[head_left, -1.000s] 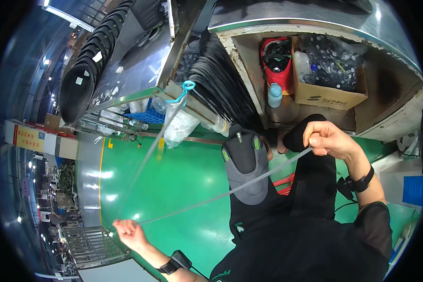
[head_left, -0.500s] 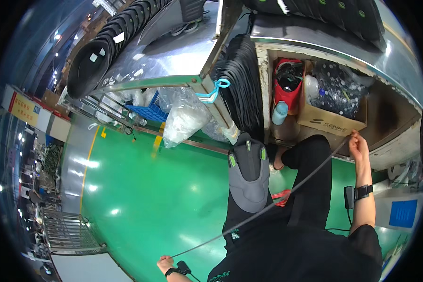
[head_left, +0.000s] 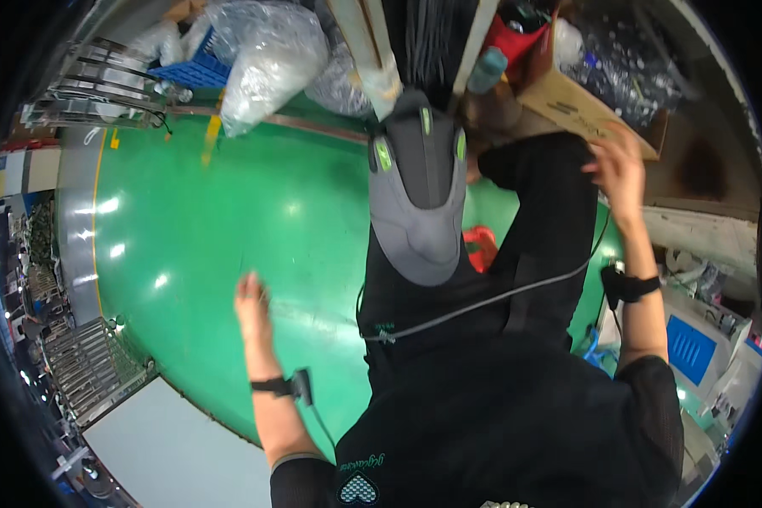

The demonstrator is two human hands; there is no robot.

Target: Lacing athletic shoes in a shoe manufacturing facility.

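Note:
A thin grey cord (head_left: pixel 516 290) droops in a loose curve across my lap, its right part rising towards my right wrist. My right hand (head_left: pixel 621 176) is over my right knee, beside the cardboard box; motion blur hides whether its fingers grip the cord. Out to the left, above the green floor, my left hand (head_left: pixel 252 306) is raised apart from the visible cord, its fingers smeared too. On my left thigh rests a moulded grey and black padded piece (head_left: pixel 418 229) with bright green inserts, and neither hand touches it.
An open cardboard box (head_left: pixel 567 116) of small plastic-wrapped parts stands on the shelf, with a pale blue bottle (head_left: pixel 488 69) beside it. Clear plastic bags (head_left: pixel 271 68) and a blue crate (head_left: pixel 196 72) sit at the far left. Something red (head_left: pixel 481 247) shows between my legs.
The cord was stretched taut between both hands; now it hangs slack over my lap. My left hand has moved up and left. The view has tipped down towards my lap.

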